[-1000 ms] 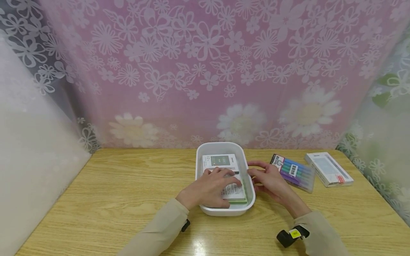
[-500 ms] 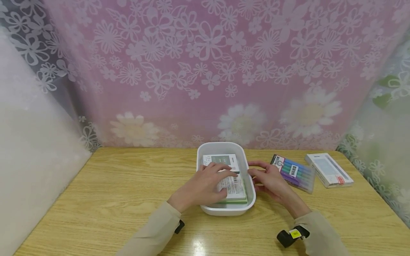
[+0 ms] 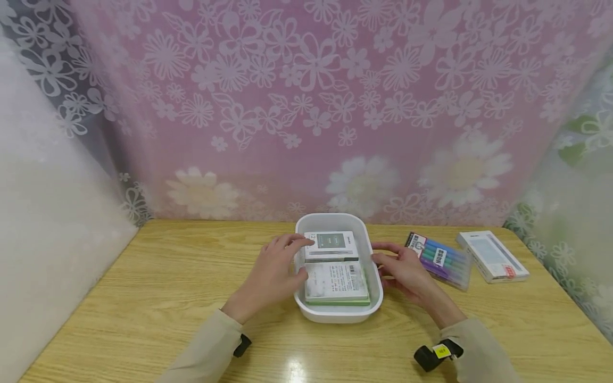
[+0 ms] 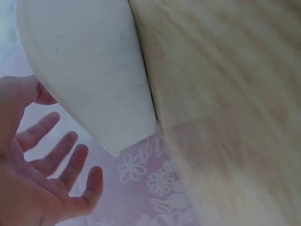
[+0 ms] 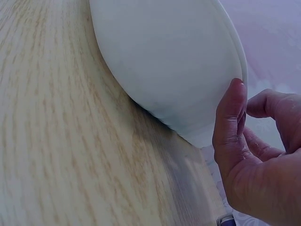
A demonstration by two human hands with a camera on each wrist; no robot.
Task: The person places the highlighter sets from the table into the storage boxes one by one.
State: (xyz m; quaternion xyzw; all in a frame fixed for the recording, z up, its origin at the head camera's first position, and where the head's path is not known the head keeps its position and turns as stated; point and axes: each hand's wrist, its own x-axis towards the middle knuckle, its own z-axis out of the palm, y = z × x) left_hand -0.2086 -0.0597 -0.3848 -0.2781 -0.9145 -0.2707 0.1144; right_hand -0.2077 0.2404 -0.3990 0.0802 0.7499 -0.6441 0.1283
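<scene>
A white plastic bin [image 3: 337, 317] stands on the table in the head view. Inside lie a white box with a dark green panel [image 3: 330, 242] at the far end and a white printed packet [image 3: 335, 282] over something green [image 3: 337, 304] at the near end. My left hand [image 3: 268, 276] is over the bin's left rim, fingers spread and loosely bent, holding nothing. In the left wrist view those fingers [image 4: 75, 165] are apart from each other beside the bin wall. My right hand [image 3: 407, 274] touches the bin's right side, its fingertips at the rim; the right wrist view shows the thumb [image 5: 230, 117] against the wall.
To the right of the bin lies a clear case of coloured pens [image 3: 442, 260]. Farther right is a flat white box [image 3: 493, 255] with a red mark. A pink flowered curtain [image 3: 268, 133] hangs behind the wooden table [image 3: 191, 266].
My left hand has drawn back leftward from over the packet to the bin's left rim, uncovering the packet and box. My right hand stays at the bin's right side.
</scene>
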